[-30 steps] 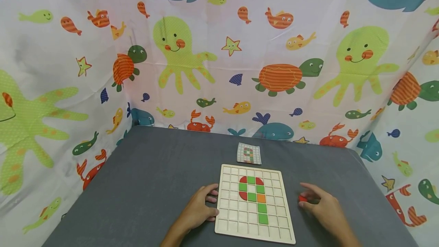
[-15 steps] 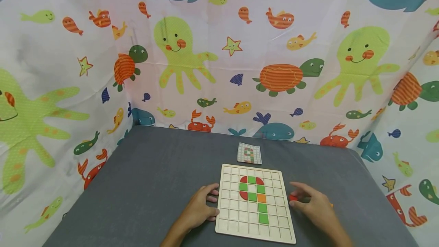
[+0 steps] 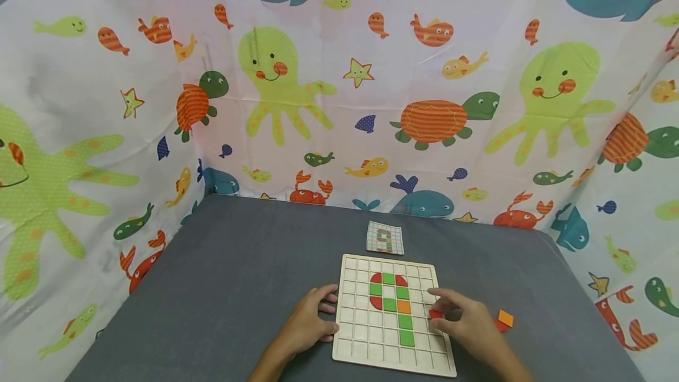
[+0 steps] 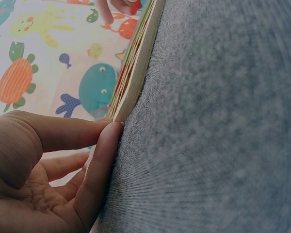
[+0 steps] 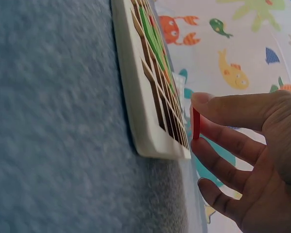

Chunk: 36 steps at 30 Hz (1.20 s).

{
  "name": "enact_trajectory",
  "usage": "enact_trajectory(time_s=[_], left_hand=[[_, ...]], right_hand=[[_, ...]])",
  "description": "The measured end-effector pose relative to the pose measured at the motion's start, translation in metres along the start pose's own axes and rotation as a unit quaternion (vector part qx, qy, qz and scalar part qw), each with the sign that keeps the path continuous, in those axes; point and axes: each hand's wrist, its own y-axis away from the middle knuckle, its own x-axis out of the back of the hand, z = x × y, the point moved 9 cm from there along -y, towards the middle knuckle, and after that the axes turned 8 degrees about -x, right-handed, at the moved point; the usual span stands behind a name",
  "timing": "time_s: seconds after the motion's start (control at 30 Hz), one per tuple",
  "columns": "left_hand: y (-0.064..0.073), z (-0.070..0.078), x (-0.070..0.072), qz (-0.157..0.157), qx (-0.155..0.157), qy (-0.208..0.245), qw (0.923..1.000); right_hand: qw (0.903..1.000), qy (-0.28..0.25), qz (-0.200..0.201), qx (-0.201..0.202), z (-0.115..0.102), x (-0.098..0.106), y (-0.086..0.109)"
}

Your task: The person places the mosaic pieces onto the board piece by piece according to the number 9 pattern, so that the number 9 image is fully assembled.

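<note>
A wooden grid board [image 3: 366, 349] lies on the dark cloth, with green, red and orange tiles [image 3: 389, 305] set in some squares. My left hand [image 3: 307, 323] holds the board's left edge, thumb and finger meeting at the rim in the left wrist view. My right hand [image 3: 469, 323] is over the board's right edge. Between its thumb and fingers it pinches a small red tile [image 5: 196, 124], seen edge-on in the right wrist view. To the right of that hand lie an orange square tile [image 3: 506, 318] and a red tile [image 3: 501, 326], partly overlapping.
A small printed card [image 3: 384, 238] with a coloured grid pattern lies behind the board. The dark cloth [image 3: 254, 252] covers the table. A curtain [image 3: 339, 105] printed with sea animals hangs at the back and sides.
My right hand has moved left with the red tile, from beside the board to over its right edge. The orange and red tiles behind it have come into view. The left hand stays put.
</note>
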Motion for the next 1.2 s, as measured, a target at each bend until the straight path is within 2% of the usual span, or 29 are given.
enact_trajectory(time_s=[0.2, 0.57, 0.77, 0.97, 1.2], left_hand=[[0.001, 0.000, 0.000, -0.002, 0.001, -0.001, 1.0000], [0.000, -0.001, -0.001, -0.008, -0.006, 0.005, 0.9999], [0.001, -0.001, -0.001, -0.007, -0.004, 0.003, 1.0000], [0.000, -0.001, -0.001, -0.006, -0.002, 0.003, 1.0000], [0.000, -0.001, -0.001, -0.005, 0.000, 0.006, 1.0000]], right_hand=[[0.9997, -0.008, -0.023, 0.003, -0.010, -0.010, 0.004], [0.9949, -0.002, -0.068, 0.075, -0.026, -0.026, 0.016], [0.9910, -0.015, -0.112, 0.072, -0.032, -0.037, 0.022], [0.9884, -0.002, -0.129, 0.081, -0.037, -0.044, 0.028], [0.9850, -0.002, -0.158, 0.069, -0.035, -0.052, 0.029]])
